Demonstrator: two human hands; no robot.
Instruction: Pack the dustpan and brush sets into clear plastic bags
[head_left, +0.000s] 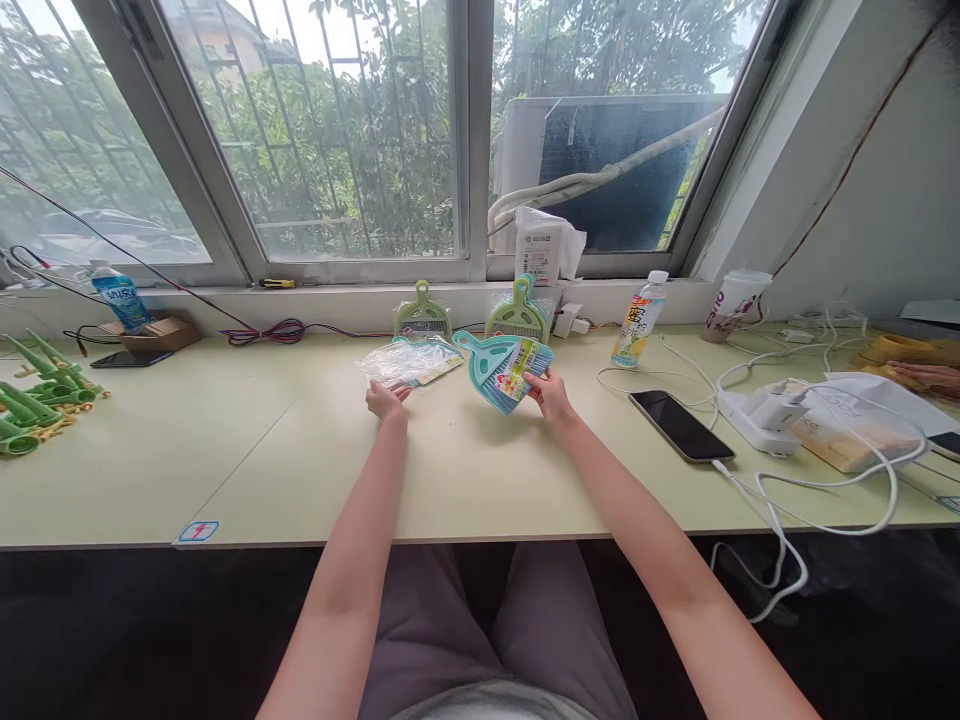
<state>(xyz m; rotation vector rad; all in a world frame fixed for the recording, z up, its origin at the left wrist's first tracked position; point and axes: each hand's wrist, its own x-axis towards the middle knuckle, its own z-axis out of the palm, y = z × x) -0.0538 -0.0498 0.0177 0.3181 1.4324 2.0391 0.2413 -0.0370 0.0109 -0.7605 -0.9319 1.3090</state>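
Observation:
My right hand [551, 395] grips a small teal dustpan-and-brush set [504, 372] by its wide edge, thumb on the front. The set has a yellow-green label and is held tilted just above the table, handle to the left. My left hand [387, 398] is closed on the near left edge of a crinkled clear plastic bag [412, 360], which lies on the table with a printed patch at its right. Two green dustpan sets, one at left [423, 315] and one at right [517, 312], lean upright behind, against the window ledge.
Right of my hands are a drink bottle [639, 320], a phone [681, 425] on a white cable, a power strip [761, 420] and a cup [735, 305]. At left lie green plastic parts [45, 400], a cardboard box [161, 332] and a blue-labelled bottle [124, 298].

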